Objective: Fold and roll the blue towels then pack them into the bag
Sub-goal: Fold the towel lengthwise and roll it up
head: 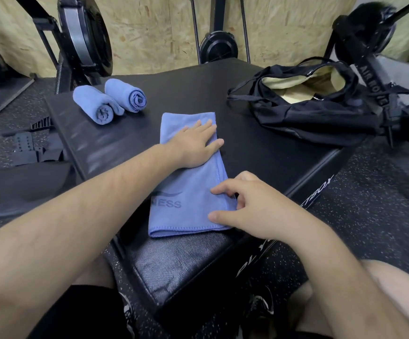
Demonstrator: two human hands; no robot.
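A: How many towels?
B: Three, all blue and soft-piled. Nearest is one towel (186, 192), folded into a long flat strip on the matte black box (259, 148), with grey lettering on it.
A: And the hands?
B: Two. The right hand (247, 209) sits at the strip's 4 o'clock corner, fingers half bent, thumb and forefinger tips resting on the hem, with no cloth lifted or gripped. The left hand (193, 145) lies flat and spread, palm pressing the strip near its 12 o'clock end.
A: Farther back?
B: At 10 o'clock, a left roll (102, 106) and a right roll (128, 95), tight cylinders touching side by side, spiral ends toward us. At 2 o'clock, one bag (306, 118), black and slumped, its mouth open on a pale lining.
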